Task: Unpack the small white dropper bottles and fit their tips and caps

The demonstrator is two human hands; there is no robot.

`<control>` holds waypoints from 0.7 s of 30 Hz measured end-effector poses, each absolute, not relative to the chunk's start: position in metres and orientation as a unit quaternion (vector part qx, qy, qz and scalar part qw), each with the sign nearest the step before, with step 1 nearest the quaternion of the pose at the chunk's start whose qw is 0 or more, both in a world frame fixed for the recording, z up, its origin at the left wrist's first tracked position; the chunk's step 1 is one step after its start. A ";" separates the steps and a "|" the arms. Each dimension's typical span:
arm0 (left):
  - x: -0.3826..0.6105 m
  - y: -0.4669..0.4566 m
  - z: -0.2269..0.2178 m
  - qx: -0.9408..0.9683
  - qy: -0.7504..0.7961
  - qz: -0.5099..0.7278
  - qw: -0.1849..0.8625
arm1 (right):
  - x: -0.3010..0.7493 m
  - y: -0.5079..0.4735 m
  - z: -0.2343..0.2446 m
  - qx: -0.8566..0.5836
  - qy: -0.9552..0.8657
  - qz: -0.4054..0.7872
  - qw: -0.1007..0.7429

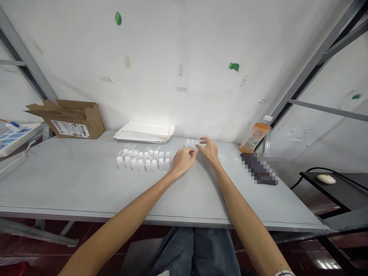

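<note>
My left hand (183, 160) is over the middle of the table, its thumb and fingers pinched together. Whatever sits between those fingertips is too small to make out. Close beside it, my right hand (209, 150) has its thumb and forefinger apart, pointing toward the left fingertips. Small white bottles (192, 143) stand just behind both hands, partly hidden by them. To the left of my left hand are rows of similar white bottles (140, 165), several with white cord loops at their tops. Loose white cords (223, 159) lie right of my right wrist.
A stack of white sheets (145, 132) lies against the wall, next to an open cardboard box (76, 122). On the right stand an orange drink bottle (255, 136) and a dark blurred-out object (260, 168). A white mouse (326, 179) rests on a black side shelf.
</note>
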State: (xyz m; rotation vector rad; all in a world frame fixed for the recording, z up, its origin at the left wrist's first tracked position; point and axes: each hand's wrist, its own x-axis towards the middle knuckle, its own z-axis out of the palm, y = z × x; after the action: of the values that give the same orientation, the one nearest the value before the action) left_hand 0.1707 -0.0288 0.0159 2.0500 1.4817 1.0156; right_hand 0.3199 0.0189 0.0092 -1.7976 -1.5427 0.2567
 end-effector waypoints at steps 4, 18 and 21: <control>0.153 -0.027 0.039 0.734 0.467 0.491 0.052 | 0.317 0.010 0.018 -0.675 -0.595 0.043 0.434; 0.115 -0.016 0.061 0.645 0.420 0.637 -0.047 | 0.263 -0.036 0.037 -0.484 -0.795 0.112 0.348; 0.112 -0.014 0.063 0.636 0.433 0.638 -0.045 | 0.258 -0.045 0.038 -0.444 -0.842 0.160 0.260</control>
State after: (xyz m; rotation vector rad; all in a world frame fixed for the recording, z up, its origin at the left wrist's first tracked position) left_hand 0.1124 -0.0143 0.0626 2.0555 1.3993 2.0629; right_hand 0.2580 -0.0454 0.0380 -1.2025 -2.2810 0.4341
